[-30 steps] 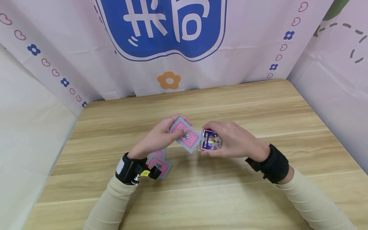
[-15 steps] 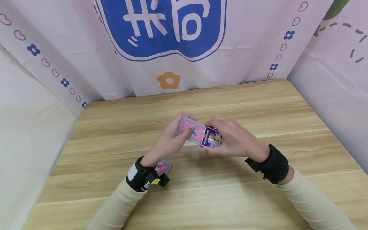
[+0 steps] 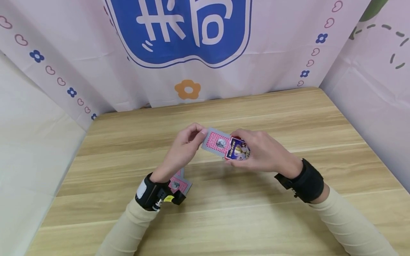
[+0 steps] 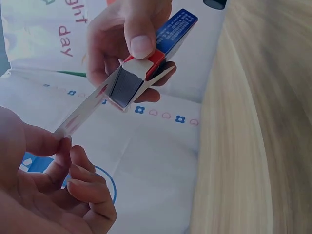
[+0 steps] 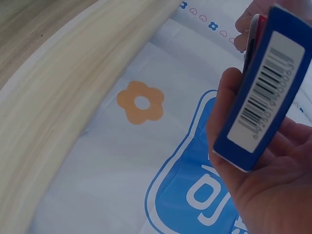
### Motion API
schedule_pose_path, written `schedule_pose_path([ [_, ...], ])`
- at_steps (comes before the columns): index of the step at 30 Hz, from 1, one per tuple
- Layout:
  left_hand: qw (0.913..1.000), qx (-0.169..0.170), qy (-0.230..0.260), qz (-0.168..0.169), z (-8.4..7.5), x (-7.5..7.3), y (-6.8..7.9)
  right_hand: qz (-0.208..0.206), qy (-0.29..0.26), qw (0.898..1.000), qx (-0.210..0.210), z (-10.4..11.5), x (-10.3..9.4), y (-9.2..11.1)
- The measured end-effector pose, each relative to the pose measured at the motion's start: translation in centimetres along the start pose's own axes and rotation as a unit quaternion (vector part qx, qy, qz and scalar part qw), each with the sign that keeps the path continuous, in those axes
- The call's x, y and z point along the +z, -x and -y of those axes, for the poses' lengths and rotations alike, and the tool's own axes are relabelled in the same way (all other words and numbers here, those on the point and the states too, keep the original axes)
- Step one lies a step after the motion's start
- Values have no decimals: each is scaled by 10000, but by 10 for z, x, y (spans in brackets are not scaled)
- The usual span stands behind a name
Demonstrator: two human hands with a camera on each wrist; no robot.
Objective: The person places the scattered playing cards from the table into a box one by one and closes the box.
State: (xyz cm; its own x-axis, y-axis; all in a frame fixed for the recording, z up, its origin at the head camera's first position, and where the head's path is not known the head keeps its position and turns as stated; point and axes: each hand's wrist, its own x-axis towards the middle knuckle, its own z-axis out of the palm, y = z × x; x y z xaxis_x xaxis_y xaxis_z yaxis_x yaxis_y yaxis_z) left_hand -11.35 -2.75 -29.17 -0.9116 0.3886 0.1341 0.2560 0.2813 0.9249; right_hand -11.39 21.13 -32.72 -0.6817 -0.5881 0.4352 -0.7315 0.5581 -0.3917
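Observation:
Between thumb and finger, my left hand [image 3: 184, 147] pinches the outer end of a playing card [image 3: 217, 143] with a pink checked back. The card's other end is at the open mouth of a card box [image 3: 237, 149], partly inside it. My right hand [image 3: 266, 151] grips that box by its sides above the table. In the left wrist view, a grey stack of cards [image 4: 127, 87] fills the box, and a flap stands out at its mouth. The right wrist view shows the box's blue end with a barcode [image 5: 267, 92]. Under my left wrist, more playing cards [image 3: 178, 185] lie on the table, partly hidden.
The wooden table [image 3: 256, 220] stretches out on all sides beneath the hands. A white printed cloth [image 3: 144, 83] hangs along its back edge. Each wrist wears a black strap [image 3: 302, 181] with a small camera.
The left hand brought its card right to the box mouth, lining it up with the box. Its grip then shifted back to the card's outer end. The right hand and box rose slightly.

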Motion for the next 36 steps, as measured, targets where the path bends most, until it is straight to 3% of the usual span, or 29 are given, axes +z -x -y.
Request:
schedule_pose_path([
  [3,9999,-43,17,99,4,3,-1,6,-36,10000,-36,0,0,0],
  [8,9984,-103,193,516,26,7,-9,45,-87,9999,-46,0,1,0],
  [14,9894,-590,595,1188,42,-8,-14,-30,-77,9999,-61,0,0,0],
  [18,9827,-891,616,1502,48,-11,-17,-4,-74,9999,-105,0,1,-1],
  [26,9825,-993,667,1429,53,-6,-18,11,-85,9998,-191,0,1,-1],
  [30,9803,-961,697,1579,53,-4,-17,31,-124,9997,-231,0,2,-1],
  [36,9821,-988,563,1500,46,-8,-17,-31,-129,9995,-283,1,2,0],
])
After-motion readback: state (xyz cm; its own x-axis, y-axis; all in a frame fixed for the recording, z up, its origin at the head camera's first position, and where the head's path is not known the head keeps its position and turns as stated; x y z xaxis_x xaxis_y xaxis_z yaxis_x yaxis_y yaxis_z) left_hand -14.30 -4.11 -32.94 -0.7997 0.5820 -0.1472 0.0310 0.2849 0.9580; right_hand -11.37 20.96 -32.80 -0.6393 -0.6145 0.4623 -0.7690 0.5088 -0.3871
